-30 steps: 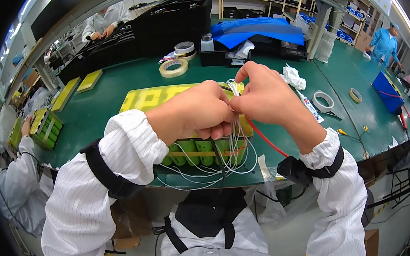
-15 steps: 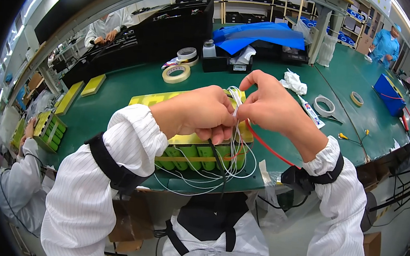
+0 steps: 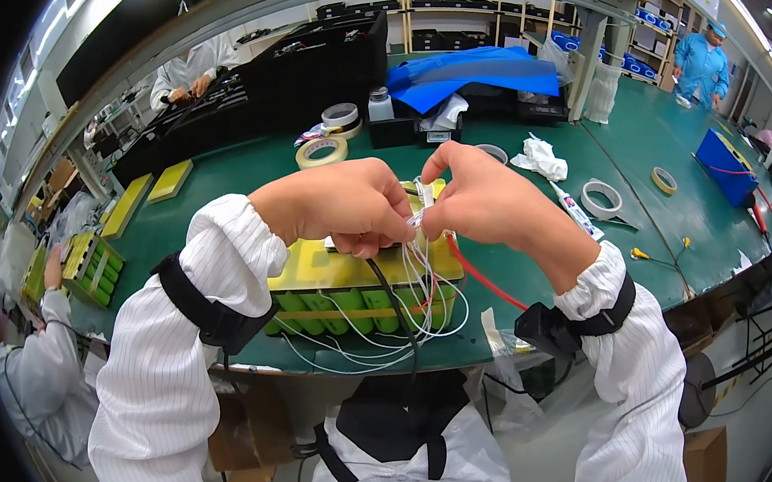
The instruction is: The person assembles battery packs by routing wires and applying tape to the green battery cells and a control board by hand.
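Observation:
A battery pack of green cells with yellow top boards [image 3: 318, 272] lies at the near edge of the bench, below my hands. Thin white wires [image 3: 417, 258] rise from it in a bunch and loop down over its front. My left hand [image 3: 343, 204] pinches the bunch from the left. From the other side, my right hand [image 3: 497, 201] grips the same wires with thumb and forefinger, fingertips close to the left ones. A black cable [image 3: 388, 285] hangs below my left hand, and a red cable [image 3: 485, 278] runs rightward under my right wrist.
Tape rolls [image 3: 322, 151] and a black bin [image 3: 397, 130] stand behind my hands. To the right lie crumpled tissue [image 3: 541, 157], a glue tube [image 3: 578, 211] and a grey roll [image 3: 602, 199]. Another pack [image 3: 93, 269] sits left beside a co-worker's sleeve [image 3: 61, 331]. A person in blue [image 3: 702, 65] stands far right.
The view has shifted slightly, so the bench and my hands sit a little further left. My hands remain together on the white wires, with the right fingertips slightly lower on the bunch.

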Tool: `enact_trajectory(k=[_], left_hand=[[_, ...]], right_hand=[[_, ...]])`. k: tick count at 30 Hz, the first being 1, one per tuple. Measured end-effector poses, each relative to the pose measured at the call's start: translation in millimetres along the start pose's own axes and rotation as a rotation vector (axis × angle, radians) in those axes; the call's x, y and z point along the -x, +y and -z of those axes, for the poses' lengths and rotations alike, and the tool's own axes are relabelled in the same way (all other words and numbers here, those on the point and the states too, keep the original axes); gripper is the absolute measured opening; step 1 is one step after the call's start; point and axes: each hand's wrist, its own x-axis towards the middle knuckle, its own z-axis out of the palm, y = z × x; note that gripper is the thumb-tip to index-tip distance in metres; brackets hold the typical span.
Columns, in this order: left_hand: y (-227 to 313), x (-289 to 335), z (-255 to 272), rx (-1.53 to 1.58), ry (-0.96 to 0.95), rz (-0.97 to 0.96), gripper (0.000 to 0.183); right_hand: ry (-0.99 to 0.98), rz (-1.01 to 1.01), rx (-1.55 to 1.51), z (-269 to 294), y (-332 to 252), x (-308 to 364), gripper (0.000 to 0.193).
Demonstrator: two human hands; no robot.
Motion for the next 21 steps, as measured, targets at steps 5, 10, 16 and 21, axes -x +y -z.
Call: enact_trajectory(k=[5, 10, 16, 21], left_hand=[[-3.5, 1.8, -11.9, 0.146, 0.085, -0.047, 0.012], [-4.3, 8.7, -32.1, 0.262, 0.232, -0.092, 0.01], [-12.7, 3.8, -51.3, 0.3, 0.351, -0.196, 0.014], [-14.2, 2.4, -52.5, -0.147, 0.519, -0.335, 0.016]], right_hand=[[-0.021, -0.006, -0.022, 1.7, 7.0, 1.6, 0.057], [0.08, -0.019, -0.049, -5.1, 11.3, 4.6, 0.058], [0.077, -0.134, -0.093, -2.9, -1.9, 10.4, 0.06], [0.053, -0.159, -0.134, -4.7, -0.6, 8.9, 0.06]])
